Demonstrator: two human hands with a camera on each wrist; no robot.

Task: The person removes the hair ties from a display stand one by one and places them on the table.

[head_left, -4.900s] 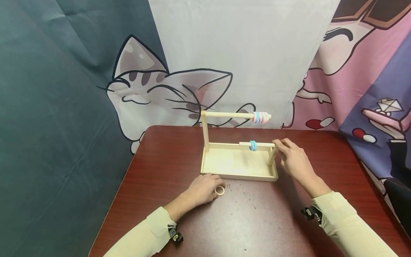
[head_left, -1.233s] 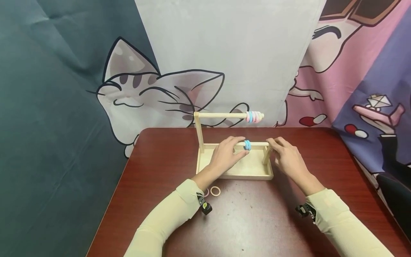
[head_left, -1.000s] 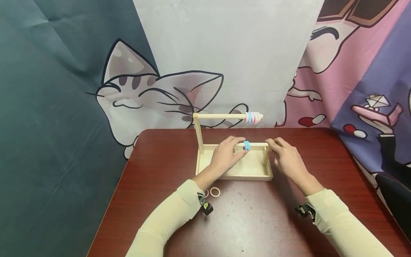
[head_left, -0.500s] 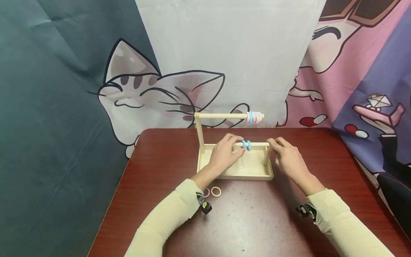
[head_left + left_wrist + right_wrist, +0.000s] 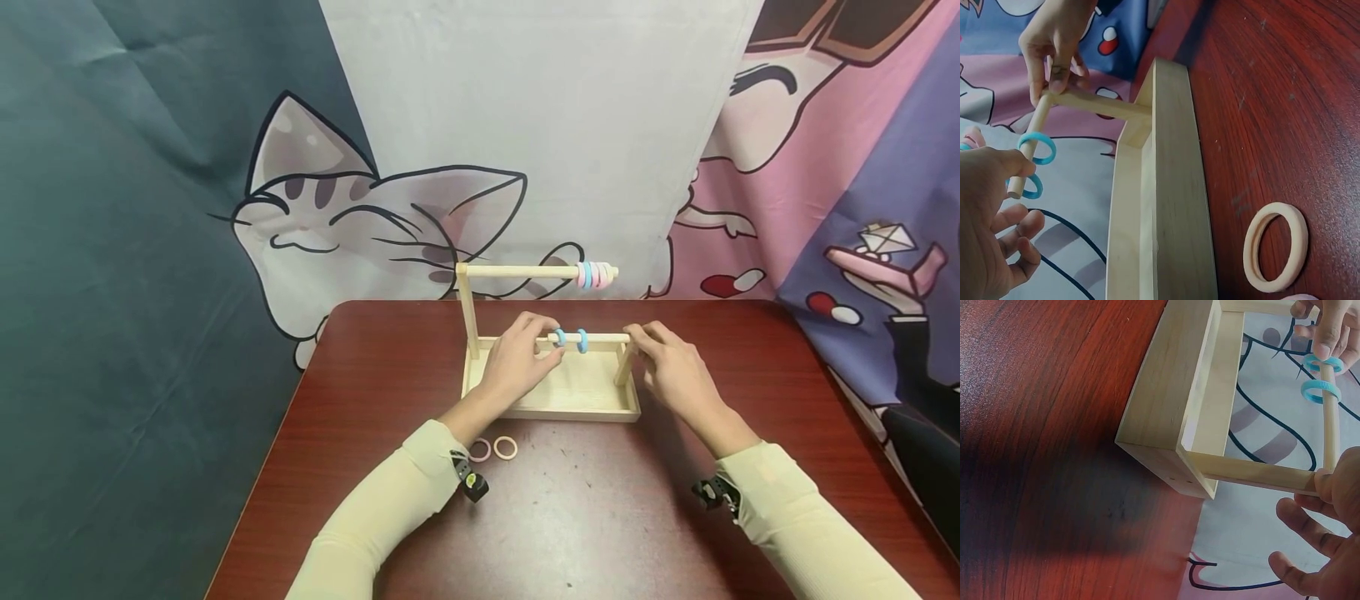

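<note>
A wooden stand has a tray base point(image 5: 570, 414), a short post point(image 5: 623, 368) and a lower rod point(image 5: 606, 338) that points left. My left hand point(image 5: 516, 360) pinches a light blue ring point(image 5: 559, 337) between thumb and fingers, right at the rod's free end, with the rod still through it. A second blue ring point(image 5: 582, 341) hangs on the rod a little to the right, untouched. With thumb and fingers, my right hand point(image 5: 675, 367) grips the joint at the top of the short post, its other fingers spread in the right wrist view.
Above, a longer upper rod point(image 5: 517, 271) on a tall post point(image 5: 468, 317) carries several pink, blue and cream rings point(image 5: 587, 276) near its tip. A pink ring point(image 5: 489, 451) and a cream ring point(image 5: 1302, 240) lie on the red-brown table point(image 5: 600, 517) before the tray.
My left hand left the loose rings on the table and went up to the lower rod. It has since drawn one blue ring leftward, apart from the other. My right hand stays put.
</note>
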